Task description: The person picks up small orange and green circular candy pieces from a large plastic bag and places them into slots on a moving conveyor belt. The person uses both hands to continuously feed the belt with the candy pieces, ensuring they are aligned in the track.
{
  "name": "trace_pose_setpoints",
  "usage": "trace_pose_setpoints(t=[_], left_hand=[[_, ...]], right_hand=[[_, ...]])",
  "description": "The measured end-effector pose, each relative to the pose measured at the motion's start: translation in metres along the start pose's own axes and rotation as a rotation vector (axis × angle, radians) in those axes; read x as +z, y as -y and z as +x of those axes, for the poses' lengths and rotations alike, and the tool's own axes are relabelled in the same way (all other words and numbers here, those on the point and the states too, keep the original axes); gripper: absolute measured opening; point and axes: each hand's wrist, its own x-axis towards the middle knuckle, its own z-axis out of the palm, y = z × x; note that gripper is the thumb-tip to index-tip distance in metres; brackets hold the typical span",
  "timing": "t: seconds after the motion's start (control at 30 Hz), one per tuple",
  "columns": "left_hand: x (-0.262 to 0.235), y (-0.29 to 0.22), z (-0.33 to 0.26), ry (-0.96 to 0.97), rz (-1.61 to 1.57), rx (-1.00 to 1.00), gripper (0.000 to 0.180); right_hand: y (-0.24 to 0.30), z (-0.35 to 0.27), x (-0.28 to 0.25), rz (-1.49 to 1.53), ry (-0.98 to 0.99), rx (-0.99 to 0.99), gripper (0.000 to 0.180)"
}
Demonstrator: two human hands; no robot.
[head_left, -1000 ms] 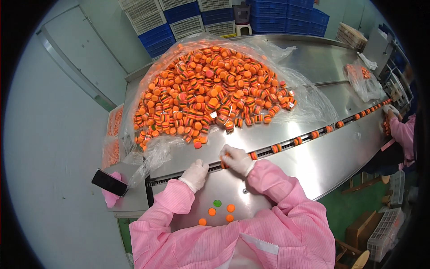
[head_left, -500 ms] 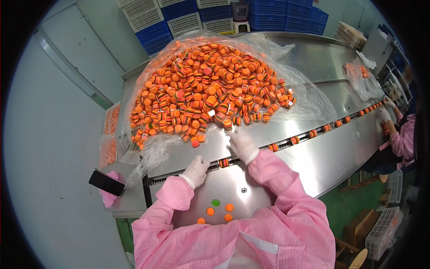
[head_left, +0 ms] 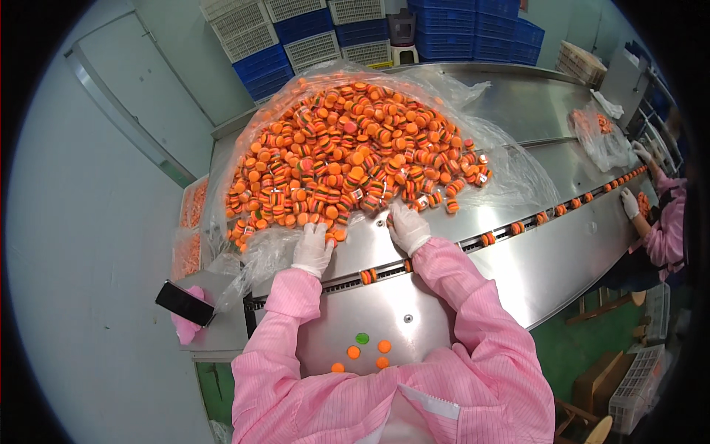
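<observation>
the pile of striped round pieces occupies the upper centre of the frame, on clear plastic sheeting spread over the metal table. each piece is layered, with orange faces and darker bands between.

the gloved left hand is at the lower edge of the pile, left of the frame's centre. its fingers are extended, slightly apart, and reach the lowest pieces; whether they have hold of one cannot be told. the gloved right hand is at the pile's lower edge, near the frame's centre. its fingers are bent and partly hidden; their opening and any piece held cannot be determined.

a narrow conveyor track runs diagonally from centre left to upper right, carrying a spaced row of pieces. one striped piece sits on the track below and between the hands. at lower centre, one green disc and four orange discs lie on the table. a dark phone rests on pink cloth at lower left.
</observation>
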Motion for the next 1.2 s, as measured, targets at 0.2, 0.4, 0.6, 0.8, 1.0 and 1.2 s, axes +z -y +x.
trace_pose_setpoints(t=[0.2, 0.4, 0.6, 0.8, 1.0, 1.2], left_hand=[[0.030, 0.009, -0.006, -0.024, -0.025, 0.022, 0.034], [0.040, 0.018, -0.005, -0.019, -0.067, -0.004, 0.035], [0.037, 0.016, -0.008, 0.022, -0.137, 0.028, 0.033], [0.029, 0.018, -0.015, -0.060, -0.270, 0.093, 0.030], [0.031, 0.012, 0.004, -0.157, -0.118, 0.352, 0.034], [0.038, 0.014, 0.016, -0.016, -0.006, 0.399, 0.028]], right_hand=[[-0.026, -0.015, 0.004, 0.376, 0.049, -0.004, 0.042], [0.002, -0.047, -0.013, 2.126, 0.372, 0.457, 0.034], [0.013, -0.077, -0.005, 2.075, 0.480, 0.401, 0.041], [0.005, -0.089, -0.018, 1.908, 0.660, 0.540, 0.042], [-0.003, -0.098, 0.004, 1.915, 0.539, 0.516, 0.036], [0.000, -0.102, -0.029, 1.817, 0.502, 0.496, 0.029]])
